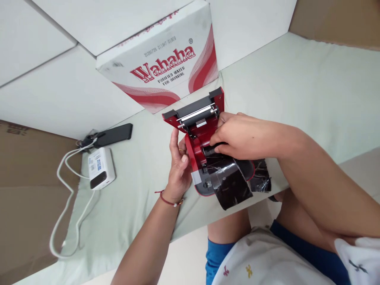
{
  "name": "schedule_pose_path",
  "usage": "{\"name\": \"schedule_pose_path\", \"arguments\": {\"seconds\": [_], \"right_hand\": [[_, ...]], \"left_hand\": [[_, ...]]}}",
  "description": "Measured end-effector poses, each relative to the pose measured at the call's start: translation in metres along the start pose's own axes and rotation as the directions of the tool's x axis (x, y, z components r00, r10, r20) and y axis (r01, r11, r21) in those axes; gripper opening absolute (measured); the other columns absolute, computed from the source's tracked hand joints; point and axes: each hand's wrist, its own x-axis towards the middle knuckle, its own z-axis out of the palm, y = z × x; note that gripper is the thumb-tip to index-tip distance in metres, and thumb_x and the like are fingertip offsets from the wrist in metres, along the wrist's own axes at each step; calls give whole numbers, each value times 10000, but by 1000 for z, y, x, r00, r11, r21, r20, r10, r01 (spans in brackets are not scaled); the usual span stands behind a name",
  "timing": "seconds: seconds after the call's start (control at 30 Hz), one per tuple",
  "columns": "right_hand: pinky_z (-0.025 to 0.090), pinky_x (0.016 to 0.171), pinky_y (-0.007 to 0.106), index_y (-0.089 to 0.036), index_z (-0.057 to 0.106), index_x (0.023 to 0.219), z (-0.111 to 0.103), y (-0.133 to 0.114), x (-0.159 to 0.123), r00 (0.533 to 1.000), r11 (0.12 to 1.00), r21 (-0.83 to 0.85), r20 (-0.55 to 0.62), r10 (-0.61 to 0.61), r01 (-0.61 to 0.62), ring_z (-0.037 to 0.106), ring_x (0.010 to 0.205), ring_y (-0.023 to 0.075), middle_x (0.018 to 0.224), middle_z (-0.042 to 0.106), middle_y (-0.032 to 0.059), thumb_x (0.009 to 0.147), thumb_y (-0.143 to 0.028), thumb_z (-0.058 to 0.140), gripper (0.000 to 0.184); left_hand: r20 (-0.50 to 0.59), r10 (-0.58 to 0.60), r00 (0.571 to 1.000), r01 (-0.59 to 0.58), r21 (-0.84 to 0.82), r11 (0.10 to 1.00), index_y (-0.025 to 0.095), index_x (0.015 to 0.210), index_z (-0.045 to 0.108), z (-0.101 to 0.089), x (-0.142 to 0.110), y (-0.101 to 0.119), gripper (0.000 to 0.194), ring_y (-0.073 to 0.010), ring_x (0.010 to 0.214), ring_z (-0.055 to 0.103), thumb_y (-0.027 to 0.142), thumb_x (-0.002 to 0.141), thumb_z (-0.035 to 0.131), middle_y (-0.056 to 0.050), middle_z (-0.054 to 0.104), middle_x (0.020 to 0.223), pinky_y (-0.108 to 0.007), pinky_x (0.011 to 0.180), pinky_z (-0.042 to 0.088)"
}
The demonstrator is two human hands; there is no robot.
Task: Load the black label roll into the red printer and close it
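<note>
A small red and black printer (pixel 194 152) stands on the cloth with its lid (pixel 194 113) raised, showing a metal bar and a dark roller. My left hand (pixel 179 166) is closed around the printer's left side, with its fingers partly hidden behind the body. Inside the compartment, the curled fingers of my right hand (pixel 234 134) pinch the upper end of a glossy black film strip (pixel 230 184). From there the creased strip hangs over the printer's front. Another piece of black film (pixel 261 178) shows at the right. My right fingertips are partly hidden.
Behind the printer stands a white and red Wahaha carton (pixel 160 59). To the left lie a white power bank (pixel 101 168), a white cable (pixel 67 190) and a black oblong object (pixel 114 134). Brown cardboard (pixel 32 198) borders the pale green cloth (pixel 285 87). My legs are below its front edge.
</note>
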Motion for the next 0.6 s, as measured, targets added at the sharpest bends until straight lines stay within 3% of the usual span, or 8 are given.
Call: {"name": "schedule_pose_path", "arguments": {"seconds": [0.17,0.27,0.33,0.37,0.4,0.47,0.53,0.6], "right_hand": [[403,762,316,-200,764,847,-13,-7,-13,952,989,145,-303,38,7,592,753,148,770,692,-4,1044,-187,576,273],[423,733,312,-203,743,888,-12,-12,-17,781,966,249,-616,102,70,531,683,136,716,610,-25,1084,-286,572,273],[470,789,326,-175,764,998,-9,-12,-16,637,968,224,-765,100,117,574,786,161,831,664,10,1100,-310,566,260],[494,866,342,-155,774,1117,-8,-12,-15,612,977,180,-787,73,115,615,904,188,960,718,45,1111,-327,559,276],[502,959,362,-143,760,1257,-8,-10,-15,632,986,133,-774,40,100,638,1052,222,1122,750,81,1121,-347,552,321],[478,1109,407,-183,688,1462,-10,-8,-16,759,996,62,-651,-12,69,605,1312,288,1387,731,109,1136,-397,535,420],[480,1149,425,-242,714,1429,-15,-6,-22,860,997,39,-509,-41,70,593,1397,311,1445,726,98,1144,-425,511,395],[499,1129,431,-253,774,1301,-21,-7,-30,898,996,2,-431,-84,93,610,1391,319,1402,751,98,1143,-396,491,354]], "left_hand": [[-4,-3,1000,3,-49,999,483,1731,374,2,-1,-2,768,-360,1633,519,635,1039,671,-33,541,1730,-637,1384,394],[-15,-3,1000,2,-58,998,471,1714,429,2,1,-3,731,-370,1673,457,646,1041,653,-27,481,1779,-640,1392,379],[-25,39,999,-40,-25,999,478,1685,479,2,3,-2,703,-364,1745,327,670,1031,651,11,402,1835,-621,1427,320],[-32,71,997,-72,-4,997,482,1670,501,2,5,-2,692,-356,1769,267,681,1024,651,34,370,1853,-607,1446,282],[-43,106,993,-106,13,994,484,1658,519,2,6,-1,682,-347,1782,230,690,1021,646,52,356,1860,-594,1459,250],[-74,158,985,-155,42,987,483,1644,540,2,8,1,660,-336,1783,229,709,1028,608,63,378,1850,-580,1464,233],[-109,173,979,-166,75,983,474,1637,551,3,8,4,646,-331,1767,272,739,1047,538,50,438,1818,-580,1450,266],[-128,177,976,-165,103,981,474,1620,570,5,6,5,640,-327,1749,316,771,1063,463,41,492,1783,-581,1431,305]]}}
